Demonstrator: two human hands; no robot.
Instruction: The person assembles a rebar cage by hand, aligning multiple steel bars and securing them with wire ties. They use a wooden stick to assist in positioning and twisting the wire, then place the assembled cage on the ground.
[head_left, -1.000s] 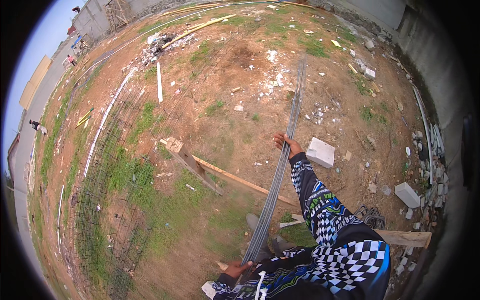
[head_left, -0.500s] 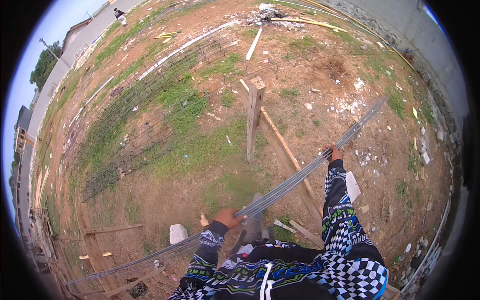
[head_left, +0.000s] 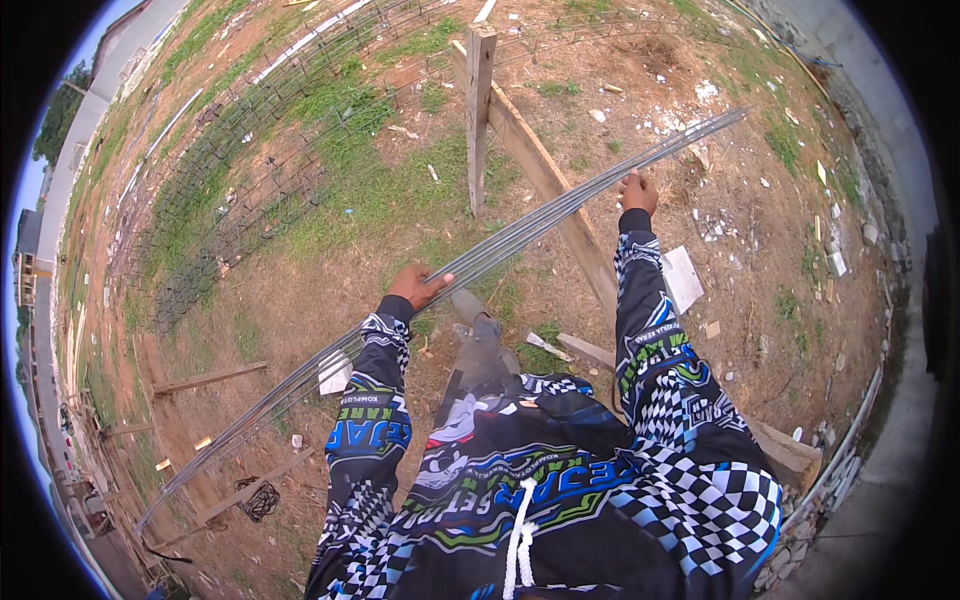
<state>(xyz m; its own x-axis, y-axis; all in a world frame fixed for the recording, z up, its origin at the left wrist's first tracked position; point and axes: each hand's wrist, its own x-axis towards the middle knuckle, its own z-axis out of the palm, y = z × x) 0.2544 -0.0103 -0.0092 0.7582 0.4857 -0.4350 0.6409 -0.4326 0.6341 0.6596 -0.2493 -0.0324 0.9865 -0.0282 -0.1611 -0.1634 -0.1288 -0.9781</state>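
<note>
I carry a long bundle of thin steel reinforcing bars [head_left: 520, 236] across my front, running from the lower left to the upper right. My left hand [head_left: 416, 285] grips the bundle near its middle. My right hand [head_left: 637, 190] grips it farther toward the upper right end. Both arms wear black, blue and white checkered sleeves. The bars sag toward the ground at the lower left.
An upright wooden post [head_left: 480, 110] with a slanted plank brace [head_left: 560, 210] stands just ahead. A long steel rebar cage [head_left: 250, 140] lies on grass at the left. White blocks [head_left: 684, 278], timber scraps and rubble dot the dirt; a grey wall [head_left: 880, 140] runs along the right.
My view has swung right to left across the plot; the post and rebar cage now sit ahead. The bar bundle has turned from nearly upright to a diagonal, both hands still on it.
</note>
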